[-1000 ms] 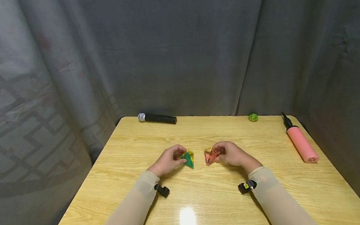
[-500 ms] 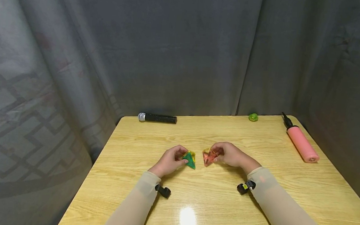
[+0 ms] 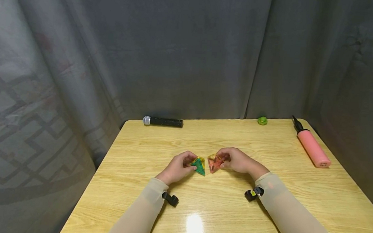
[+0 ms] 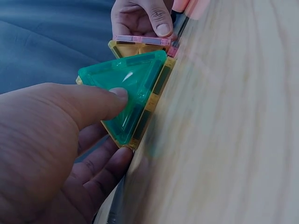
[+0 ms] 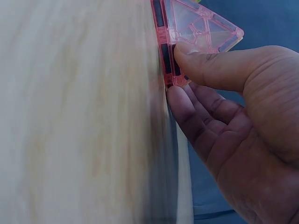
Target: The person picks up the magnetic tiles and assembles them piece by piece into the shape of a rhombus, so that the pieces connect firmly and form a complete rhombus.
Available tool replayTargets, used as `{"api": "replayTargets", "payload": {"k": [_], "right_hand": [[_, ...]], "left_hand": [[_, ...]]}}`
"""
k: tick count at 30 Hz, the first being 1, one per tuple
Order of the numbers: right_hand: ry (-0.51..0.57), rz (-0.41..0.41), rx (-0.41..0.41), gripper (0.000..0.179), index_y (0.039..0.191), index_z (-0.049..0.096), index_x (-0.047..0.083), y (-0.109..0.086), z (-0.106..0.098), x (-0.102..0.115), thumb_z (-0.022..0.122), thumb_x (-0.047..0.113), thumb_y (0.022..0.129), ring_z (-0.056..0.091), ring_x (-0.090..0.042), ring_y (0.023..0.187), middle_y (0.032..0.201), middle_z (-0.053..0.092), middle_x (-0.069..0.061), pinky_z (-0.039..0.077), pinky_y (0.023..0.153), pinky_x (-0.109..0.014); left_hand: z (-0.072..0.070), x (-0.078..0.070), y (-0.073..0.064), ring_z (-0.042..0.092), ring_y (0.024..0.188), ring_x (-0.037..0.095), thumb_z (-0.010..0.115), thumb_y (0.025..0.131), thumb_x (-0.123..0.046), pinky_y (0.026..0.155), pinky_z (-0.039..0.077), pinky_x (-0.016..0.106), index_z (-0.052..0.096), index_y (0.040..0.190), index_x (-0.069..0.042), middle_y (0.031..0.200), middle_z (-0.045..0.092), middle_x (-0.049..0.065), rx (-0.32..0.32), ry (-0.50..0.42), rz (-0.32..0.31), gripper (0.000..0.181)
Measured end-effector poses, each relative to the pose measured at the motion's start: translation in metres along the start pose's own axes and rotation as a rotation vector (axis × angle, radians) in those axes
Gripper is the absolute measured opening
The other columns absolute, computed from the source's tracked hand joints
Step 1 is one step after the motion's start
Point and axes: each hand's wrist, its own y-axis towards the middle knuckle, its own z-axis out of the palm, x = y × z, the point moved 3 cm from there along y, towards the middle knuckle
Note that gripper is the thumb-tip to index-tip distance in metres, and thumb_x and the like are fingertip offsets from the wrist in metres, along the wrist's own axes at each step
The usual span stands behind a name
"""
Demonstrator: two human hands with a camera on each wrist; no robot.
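Observation:
My left hand (image 3: 178,167) pinches a green triangular magnetic tile (image 4: 110,77) together with a yellow tile (image 4: 154,100) behind it, thumb on the green face. Across a narrow gap, my right hand (image 3: 237,160) grips a pink triangular magnetic tile (image 5: 205,32) joined to another yellow tile (image 3: 212,156). In the head view the two tile pieces face each other, low over the middle of the wooden table (image 3: 138,156). Dark magnet strips show along the tile edges in both wrist views. The right fingertips behind the pink tile are partly hidden in the head view.
A black microphone (image 3: 164,122) with a silver head lies along the back edge at the left. Farther right sit a small green object (image 3: 262,120) and a pink hand pump (image 3: 312,148) with a black nozzle. Grey curtains (image 3: 177,58) hang behind the table.
Both hands have drawn closer together, the left moving right with the green and yellow tiles, the right moving slightly left with the pink and yellow ones. The gap between the pieces has narrowed.

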Motion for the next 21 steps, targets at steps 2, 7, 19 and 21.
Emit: {"api": "replayTargets", "payload": {"k": [2, 7, 19, 21], "right_hand": [[0.002, -0.008, 0.009, 0.033, 0.120, 0.073, 0.013, 0.0007, 0.0005, 0.0004, 0.078, -0.002, 0.092, 0.064, -0.020, 0.098, 0.106, 0.069, 0.001, 0.055, 0.086, -0.041], [-0.008, -0.011, 0.011, 0.033, 0.119, 0.073, 0.015, 0.0008, 0.0015, 0.0028, 0.078, -0.002, 0.091, 0.064, -0.019, 0.096, 0.104, 0.069, 0.002, 0.055, 0.085, -0.040], [-0.022, -0.005, 0.014, 0.034, 0.119, 0.073, 0.016, 0.0013, 0.0044, 0.0044, 0.078, -0.003, 0.092, 0.065, -0.018, 0.100, 0.108, 0.070, 0.002, 0.057, 0.087, -0.040], [-0.023, 0.002, 0.014, 0.034, 0.119, 0.073, 0.017, 0.0012, 0.0046, 0.0045, 0.078, -0.003, 0.092, 0.066, -0.018, 0.099, 0.109, 0.070, 0.003, 0.057, 0.087, -0.040]], "left_hand": [[0.0002, -0.0002, 0.0002, 0.067, 0.100, 0.010, 0.075, 0.099, -0.012, 0.086, 0.057, 0.030, 0.064, 0.128, -0.020, 0.118, 0.068, -0.007, -0.001, -0.004, 0.003, 0.032], [0.0018, 0.0013, 0.0009, 0.068, 0.102, 0.012, 0.076, 0.098, -0.011, 0.087, 0.057, 0.031, 0.065, 0.127, -0.019, 0.119, 0.069, -0.006, -0.013, -0.007, 0.016, 0.032], [0.0039, -0.0006, -0.0005, 0.067, 0.099, 0.011, 0.076, 0.099, -0.012, 0.087, 0.057, 0.030, 0.064, 0.129, -0.018, 0.118, 0.069, -0.004, -0.001, 0.001, 0.004, 0.033], [0.0048, -0.0013, -0.0009, 0.067, 0.100, 0.012, 0.075, 0.099, -0.011, 0.088, 0.057, 0.030, 0.064, 0.128, -0.018, 0.117, 0.069, -0.004, -0.001, -0.003, 0.007, 0.032]]}}
